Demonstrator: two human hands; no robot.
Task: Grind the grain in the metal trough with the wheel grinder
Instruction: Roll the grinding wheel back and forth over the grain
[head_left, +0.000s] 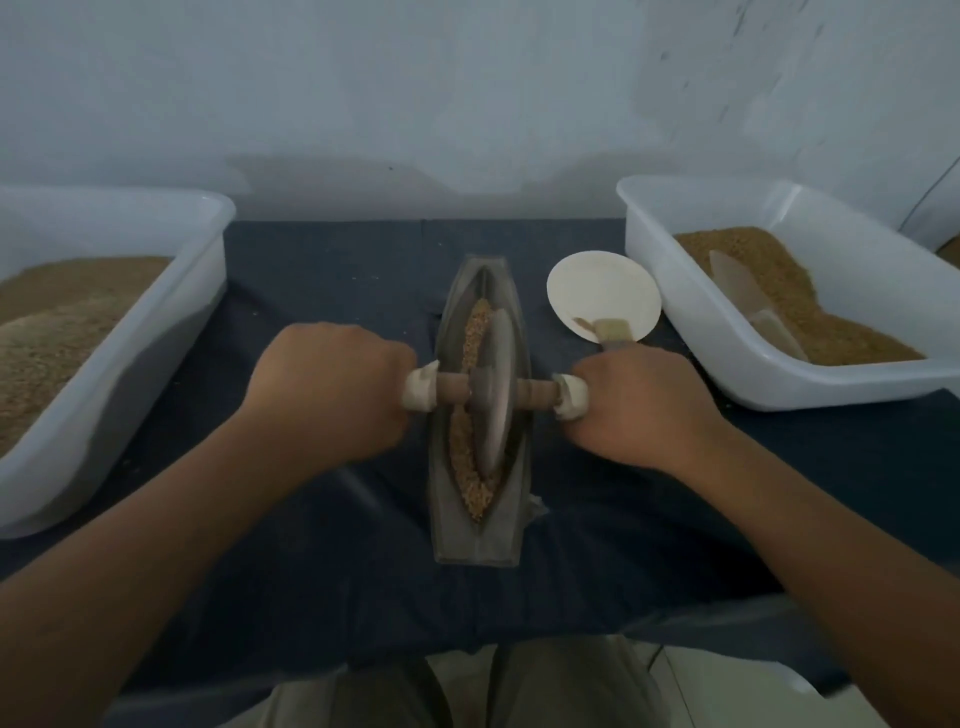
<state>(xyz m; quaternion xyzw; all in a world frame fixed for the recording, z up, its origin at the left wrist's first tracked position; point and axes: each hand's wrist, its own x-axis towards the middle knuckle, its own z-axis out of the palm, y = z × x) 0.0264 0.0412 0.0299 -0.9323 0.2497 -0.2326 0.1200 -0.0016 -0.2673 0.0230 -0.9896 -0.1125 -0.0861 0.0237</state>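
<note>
Two hands hold the wheel grinder (493, 395) at centre frame, one on each end of its wooden axle. On the left hand (332, 384) the fingers are curled round the pale left grip. On the right hand (644, 400) they are curled round the pale right grip. The wheel stands upright in the metal trough (475, 540), which lies lengthwise at centre frame on a dark cloth (337, 545). The grain (470, 332) lies in the channel, showing above and below the wheel, mostly along its left side.

Step in hand, as judged: rolling. Press evenly through both grips so the wheel tracks the bottom of the channel. Uneven pressure would likely tilt it up one wall. Strokes should run the full channel, since grain is banked toward both ends. Nothing is seen fixing the trough, so it may slide on the cloth.

Limits of view: the fingertips are tucked under the knuckles. The wheel hides its own contact line. The fineness of the grain cannot be judged because the picture is dim and soft. The left tub (208, 249) is cut by the left edge of the frame. The right tub (675, 322) is cut by the right edge and holds a half-buried scoop (737, 291). A plate (597, 280) and a brush (613, 330) lie right of the trough, and the brush handle passes behind the right hand.
</note>
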